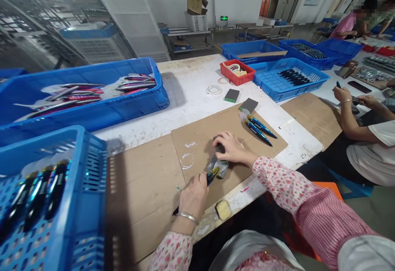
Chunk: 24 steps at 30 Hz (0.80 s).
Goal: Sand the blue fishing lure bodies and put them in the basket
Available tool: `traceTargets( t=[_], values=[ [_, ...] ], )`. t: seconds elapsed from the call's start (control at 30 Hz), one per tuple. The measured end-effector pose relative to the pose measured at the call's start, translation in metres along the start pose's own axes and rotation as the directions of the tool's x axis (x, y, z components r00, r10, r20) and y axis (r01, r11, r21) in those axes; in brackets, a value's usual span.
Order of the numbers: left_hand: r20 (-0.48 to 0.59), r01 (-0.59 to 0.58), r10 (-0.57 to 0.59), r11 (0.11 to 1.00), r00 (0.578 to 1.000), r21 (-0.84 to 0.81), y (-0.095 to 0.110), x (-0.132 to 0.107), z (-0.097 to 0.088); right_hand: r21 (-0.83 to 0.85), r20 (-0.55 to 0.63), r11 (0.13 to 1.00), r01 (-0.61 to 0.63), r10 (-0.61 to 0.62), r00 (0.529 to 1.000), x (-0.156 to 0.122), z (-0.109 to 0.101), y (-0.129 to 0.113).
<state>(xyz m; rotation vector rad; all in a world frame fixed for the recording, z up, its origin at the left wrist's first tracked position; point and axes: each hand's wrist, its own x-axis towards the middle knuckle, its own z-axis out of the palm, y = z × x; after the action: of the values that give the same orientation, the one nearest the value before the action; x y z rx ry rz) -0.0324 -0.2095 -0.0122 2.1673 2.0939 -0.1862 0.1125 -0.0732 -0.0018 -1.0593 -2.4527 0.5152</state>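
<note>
My left hand [194, 193] is closed round a dark blue fishing lure [212, 175], with its yellowish end pointing away from me. Just beyond it, my right hand [232, 148] grips a dark grey sanding block [219, 149] close to the lure's end. Under the block lies a piece of grey, shiny material [222, 170] whose kind I cannot make out. Two more blue lures [256, 130] with clear lips rest on the cardboard sheet [160, 160] to the right. Nearby lie another sanding block [248, 105] and a green-edged one [231, 95].
At left stand a blue crate [89, 230] with black lures and a blue bin [129, 112] with pink ones. Tape rolls [214, 90] lie near a red basket [237, 78]. A blue tray [290, 90] holds dark lures. A co-worker's arm [354, 127] is at right.
</note>
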Motion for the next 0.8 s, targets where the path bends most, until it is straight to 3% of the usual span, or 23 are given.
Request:
traceTargets(
  t=[0.07,0.23,0.4,0.57,0.73,0.8],
  values=[
    [-0.001,-0.001,0.001,1.0,1.0,0.0,0.0,0.0,0.001,-0.016,-0.005,0.999,-0.03,0.03,1.0,0.0,-0.001,0.0],
    [-0.033,-0.013,0.013,1.0,0.999,0.012,-0.002,0.0,0.003,-0.011,-0.014,0.995,0.104,-0.104,0.994,0.004,0.007,-0.013],
    [-0.048,-0.037,0.037,0.999,0.998,-0.001,-0.003,0.0,0.004,-0.006,-0.044,0.998,-0.069,0.069,0.997,-0.003,-0.001,0.003],
    [-0.005,-0.015,0.015,1.0,1.0,-0.012,-0.003,0.001,0.003,-0.019,-0.012,0.998,0.063,-0.063,0.998,0.004,0.008,-0.011],
    [-0.021,-0.03,0.03,0.999,0.999,-0.026,-0.002,0.001,0.002,-0.002,-0.023,0.997,-0.072,0.072,0.997,-0.003,-0.001,0.005],
    [-0.019,-0.025,0.025,0.999,1.0,-0.025,-0.002,0.001,0.003,-0.027,-0.028,0.997,-0.074,0.073,0.997,-0.002,0.0,0.003]
  ],
)
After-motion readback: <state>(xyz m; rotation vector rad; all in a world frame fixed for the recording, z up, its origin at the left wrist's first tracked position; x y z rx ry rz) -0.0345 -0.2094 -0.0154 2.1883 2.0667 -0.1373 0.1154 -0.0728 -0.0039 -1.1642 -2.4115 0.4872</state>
